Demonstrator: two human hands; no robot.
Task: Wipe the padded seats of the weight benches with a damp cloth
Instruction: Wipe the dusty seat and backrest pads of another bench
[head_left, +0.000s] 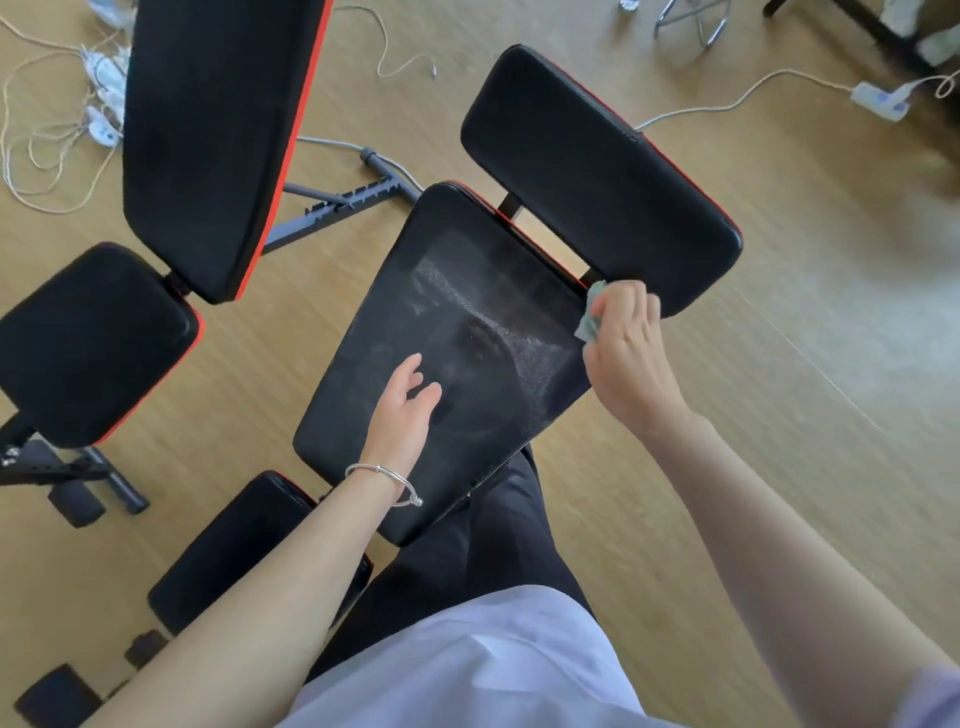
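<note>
Indoor workout room, weight benches (452, 358), wood-look floor (779, 467), cables (727, 101)

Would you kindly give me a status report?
Right hand grips pale green cloth at black padded seat edge. Left hand open over seat. Nothing blocking.

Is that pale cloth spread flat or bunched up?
Bunched up: the pale green cloth is wadded in the right hand, fingers curled round it, only a crumpled corner showing at the edge of the black padded seat.
</note>
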